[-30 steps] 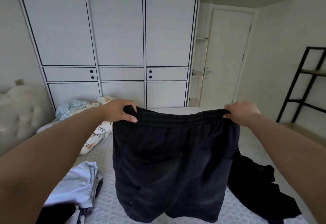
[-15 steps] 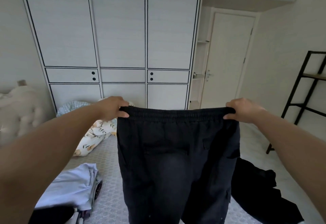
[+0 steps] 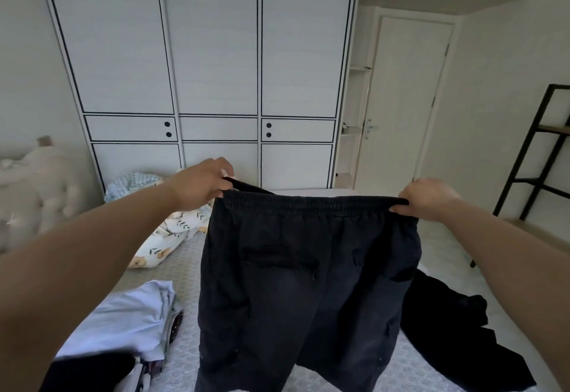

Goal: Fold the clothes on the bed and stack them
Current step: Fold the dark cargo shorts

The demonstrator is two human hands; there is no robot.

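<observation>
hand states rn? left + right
Left hand: grips the black shorts at the waistband's left end.
Right hand: pinches the waistband's right end.

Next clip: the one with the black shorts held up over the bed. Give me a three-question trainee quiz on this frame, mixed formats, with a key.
1. True or false: both hands grip the black shorts by the waistband.
2. Where does the folded light-blue garment lie? A) left of the shorts B) right of the shorts C) on the black shelf
3. Fill in: the loose black garment lies unfolded on the ____.

Key: 1 true: left hand and right hand hold its two ends. 2 A. 3 bed.
</observation>
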